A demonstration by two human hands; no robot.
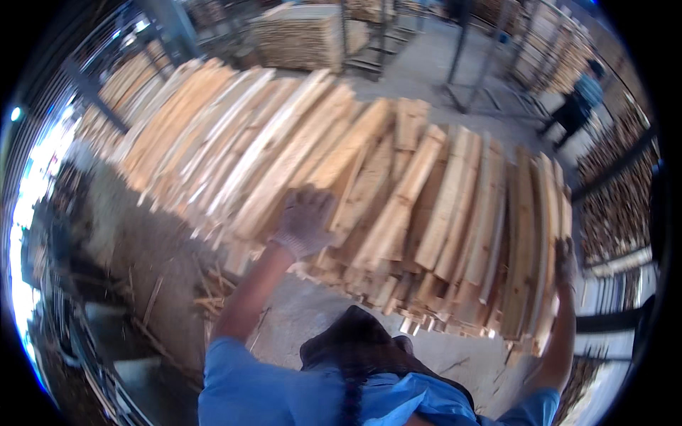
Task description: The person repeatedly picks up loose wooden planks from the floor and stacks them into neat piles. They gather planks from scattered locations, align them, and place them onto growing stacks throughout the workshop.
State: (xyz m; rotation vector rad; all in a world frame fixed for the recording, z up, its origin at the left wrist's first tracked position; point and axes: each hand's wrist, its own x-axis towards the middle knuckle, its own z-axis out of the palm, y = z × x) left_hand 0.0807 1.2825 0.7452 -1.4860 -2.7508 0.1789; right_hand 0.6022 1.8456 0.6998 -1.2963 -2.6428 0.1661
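Observation:
A big pile of pale wooden slabs (398, 177) fills the middle of the head view, lying side by side and fanned out. My left hand (305, 220), in a speckled work glove, rests flat on top of the slabs near the pile's front edge. My right hand (565, 263), also gloved, grips the edge of the outermost slab (543, 234) at the right end of the pile. Both bare forearms reach up from my blue sleeves at the lower edge.
Wood scraps (209, 287) litter the concrete floor (305, 312) below the pile. More stacked timber (305, 35) stands at the back, metal racks of wood (618, 206) line the right side, and another person (579, 103) in a blue top stands far right.

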